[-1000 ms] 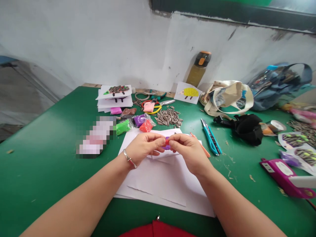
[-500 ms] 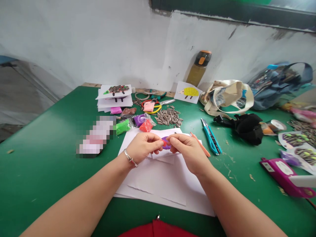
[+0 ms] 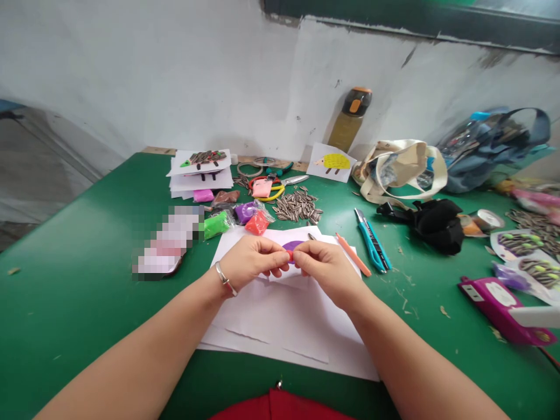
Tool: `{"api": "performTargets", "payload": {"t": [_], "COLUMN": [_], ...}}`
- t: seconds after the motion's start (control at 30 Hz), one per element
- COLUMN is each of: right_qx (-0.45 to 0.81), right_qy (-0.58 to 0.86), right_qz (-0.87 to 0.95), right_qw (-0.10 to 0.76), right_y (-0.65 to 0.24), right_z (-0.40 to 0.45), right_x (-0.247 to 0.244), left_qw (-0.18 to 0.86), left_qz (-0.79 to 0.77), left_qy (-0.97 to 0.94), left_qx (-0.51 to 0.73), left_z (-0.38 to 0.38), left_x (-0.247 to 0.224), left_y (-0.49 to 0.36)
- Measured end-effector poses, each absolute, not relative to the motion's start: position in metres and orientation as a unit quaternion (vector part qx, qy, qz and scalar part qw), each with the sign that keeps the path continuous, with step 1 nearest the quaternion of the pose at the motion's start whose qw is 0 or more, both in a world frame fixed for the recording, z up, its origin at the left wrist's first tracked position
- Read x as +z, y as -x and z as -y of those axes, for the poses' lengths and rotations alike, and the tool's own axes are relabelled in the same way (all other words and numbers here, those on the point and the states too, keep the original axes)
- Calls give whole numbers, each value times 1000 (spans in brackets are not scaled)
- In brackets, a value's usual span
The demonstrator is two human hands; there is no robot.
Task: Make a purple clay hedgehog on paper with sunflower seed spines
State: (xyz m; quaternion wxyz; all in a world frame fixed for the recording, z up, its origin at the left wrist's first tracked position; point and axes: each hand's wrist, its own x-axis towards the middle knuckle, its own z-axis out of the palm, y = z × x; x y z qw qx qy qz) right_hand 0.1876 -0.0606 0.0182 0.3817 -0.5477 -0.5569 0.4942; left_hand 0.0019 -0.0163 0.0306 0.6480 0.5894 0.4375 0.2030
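Between the fingertips of both hands is a small piece of red modelling clay (image 3: 289, 255). My left hand (image 3: 256, 256), with a silver bracelet at the wrist, pinches it from the left. My right hand (image 3: 321, 265) pinches it from the right, thumb against forefinger. Behind the fingers a purple clay shape (image 3: 294, 244) lies on white paper, partly hidden by the hands. More white paper sheets (image 3: 280, 326) spread out under my wrists. Just beyond the paper lie packets of red clay (image 3: 257, 223), purple clay (image 3: 245, 211) and green clay (image 3: 216, 225).
Sunflower seeds (image 3: 297, 206) are heaped behind the paper, near scissors (image 3: 294, 180). To the right lie an orange pen (image 3: 353, 255) and a blue utility knife (image 3: 373, 240). A hedgehog picture (image 3: 331, 162) leans by a bottle (image 3: 347, 125). Finished cards (image 3: 199, 169) are stacked at back left.
My fingertips have drawn slightly closer together around the red clay. More of the purple shape shows behind them. The view has shifted a little.
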Motion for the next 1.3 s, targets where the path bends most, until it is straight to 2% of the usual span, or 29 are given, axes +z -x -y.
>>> {"api": "performTargets", "payload": {"t": [0.33, 0.8, 1.3], "right_qx": [548, 547, 589], "right_qy": [518, 522, 515], "right_qz": [527, 524, 476], "right_qw": [392, 392, 401], "right_y": [-191, -190, -190], "right_z": [61, 61, 59], "right_x": [20, 17, 18], "left_qw": [678, 674, 668], "left_qz": [-427, -421, -426], "left_qy": [-561, -583, -579], "left_qx": [208, 168, 192], "left_z": [16, 17, 14], "left_x": [31, 31, 32], "left_y": [0, -1, -1]}}
